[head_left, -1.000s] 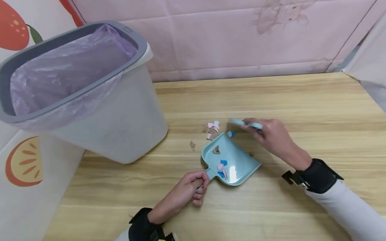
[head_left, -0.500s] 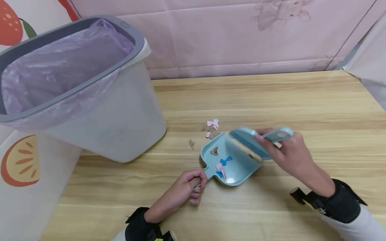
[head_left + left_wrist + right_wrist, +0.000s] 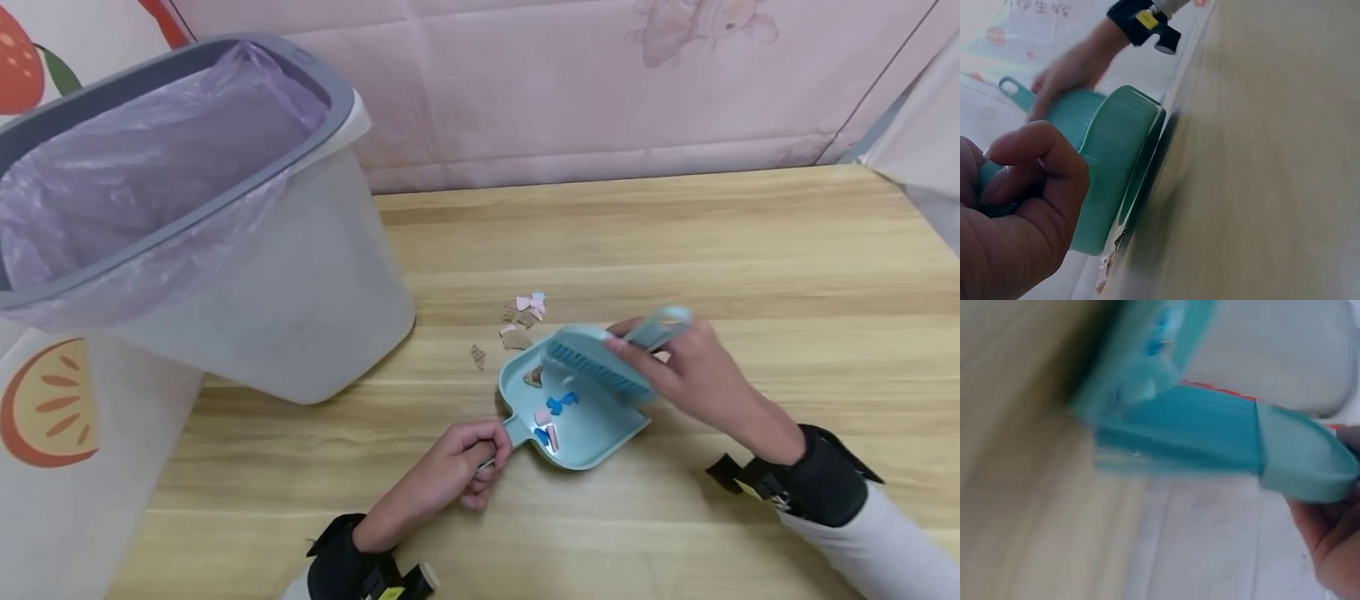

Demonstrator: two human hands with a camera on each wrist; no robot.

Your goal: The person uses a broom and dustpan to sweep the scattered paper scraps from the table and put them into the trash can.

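A person works at a light wooden surface (image 3: pixel 675 242) with a small teal dustpan (image 3: pixel 592 425) and a matching hand brush (image 3: pixel 600 362). The dustpan lies flat near the middle of the surface, a little toward the near edge. Its long axis runs diagonally: the short handle points toward the near left corner, and the open mouth faces the far right, toward the back edge. The left hand (image 3: pixel 457 471) grips the handle, fingers curled round it. Inside the pan lie a few pink and blue paper scraps (image 3: pixel 551 417) and one brown bit. The right hand (image 3: pixel 693 375) holds the brush by its handle, fingers and thumb closed round it. The brush lies crosswise over the mouth of the dustpan, its long axis running from far left to near right, its looped handle end pointing up and to the right and its blue bristles turned down into the pan. Just beyond the mouth, toward the back edge, more loose scraps (image 3: pixel 522 315) in pink, blue and brown lie on the bare wood. At the left edge stands a white waste bin (image 3: pixel 300 275) with a grey rim and a purple liner bag. Both wrist views are blurred.
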